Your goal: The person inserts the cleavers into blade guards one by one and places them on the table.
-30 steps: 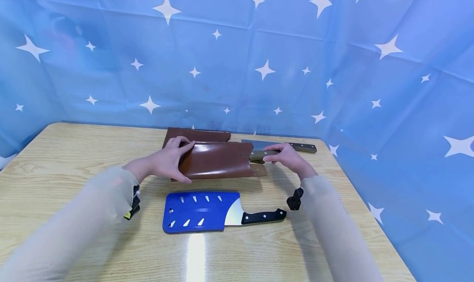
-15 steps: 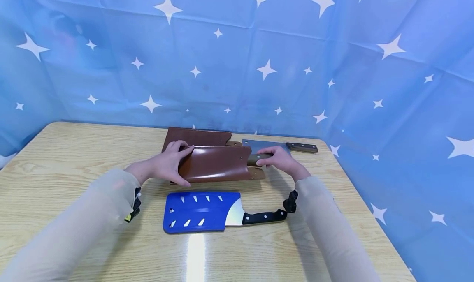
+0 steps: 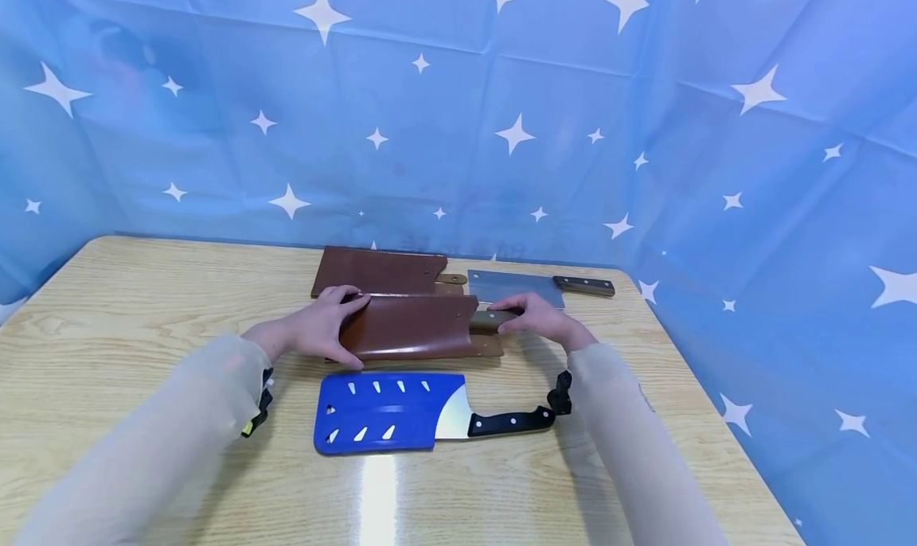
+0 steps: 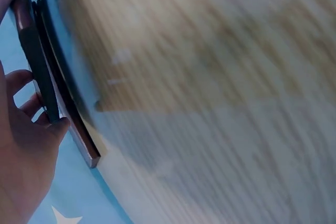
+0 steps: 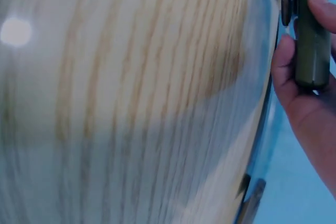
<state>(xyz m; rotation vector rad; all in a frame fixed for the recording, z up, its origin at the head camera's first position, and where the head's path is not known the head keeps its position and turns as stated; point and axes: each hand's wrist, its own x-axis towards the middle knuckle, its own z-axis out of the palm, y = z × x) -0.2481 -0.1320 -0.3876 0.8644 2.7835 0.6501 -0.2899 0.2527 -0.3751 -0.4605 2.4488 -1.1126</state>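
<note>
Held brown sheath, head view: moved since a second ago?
Yes: the held brown sheath has shifted down the image, closer to the blue blade cover, which stayed put.

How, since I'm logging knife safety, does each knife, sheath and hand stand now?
Front brown sheath, gripped by the left hand.
Held knife, blade hidden, handle protruding from that sheath, gripped by the right hand.
Rear brown sheath, lying down, no handle protruding.
Far cleaver, blade bare, lying flat.
Black-handled cleaver, blade mostly covered by the blue sheath.
</note>
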